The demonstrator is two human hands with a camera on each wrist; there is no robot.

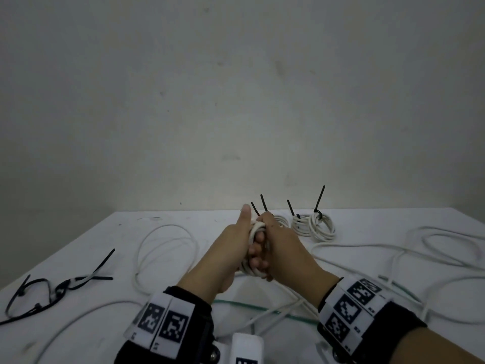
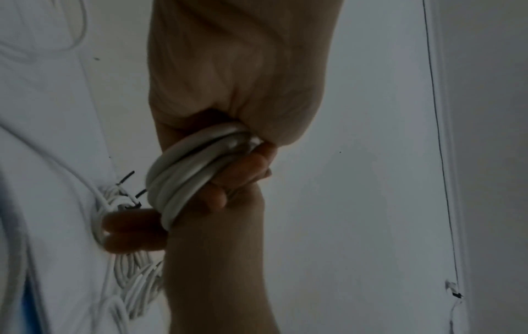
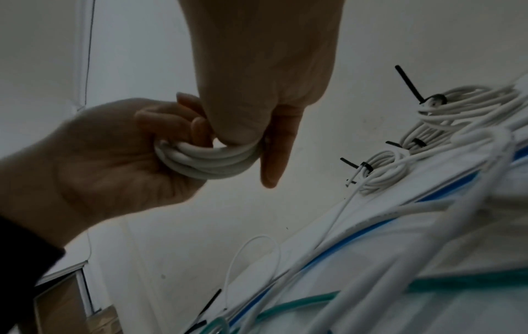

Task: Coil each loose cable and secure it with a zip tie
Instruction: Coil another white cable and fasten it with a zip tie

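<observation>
Both hands meet above the white tabletop (image 1: pixel 183 219), sharing one small white cable coil (image 1: pixel 256 227). Left hand (image 1: pixel 236 245): fingers curled through and around the coil's loops, thumb straight up; a clenched grip on the coil. Right hand (image 1: pixel 280 245): closed over the coil from the other side, pressing the loops against the left fingers; in the right wrist view one finger points straight down past the loops. The coil's tail runs down from the grip toward the person, to the tabletop.

Beyond the grip, finished coils (image 1: pixel 315 224) lie on the tabletop, each cinched with a black zip tie (image 1: pixel 319 200), ends sticking up. Left of the grip: a loose white cable loop (image 1: pixel 168 248), farther left spare black zip ties (image 1: pixel 60 290). Right of the grip, more loose white cable (image 1: pixel 433 245). A green cable (image 1: pixel 262 308) lies near the wrists.
</observation>
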